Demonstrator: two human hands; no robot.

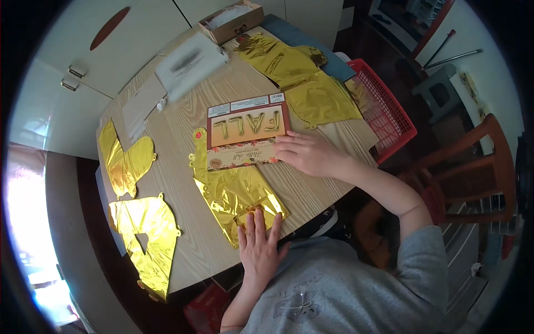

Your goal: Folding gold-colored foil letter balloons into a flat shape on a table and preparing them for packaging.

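My left hand [260,248] lies with fingers spread on the near end of a flat, folded gold foil balloon [239,192] in front of me. On top of that balloon's far part rests a printed card [245,153] showing gold balloon letters, upside down from my side. My right hand [306,153] is at the card's right edge, its fingers stretched out over the edge and its thumb not clearly visible. A small red spot shows on the balloon's far tab, left of the card.
More flat gold foil balloons lie along the table's left edge [147,236] and at the far right [322,100]. A clear plastic bag [189,64], an open cardboard box [231,21] and a red basket [384,106] stand around the table. A wooden chair [473,167] is on the right.
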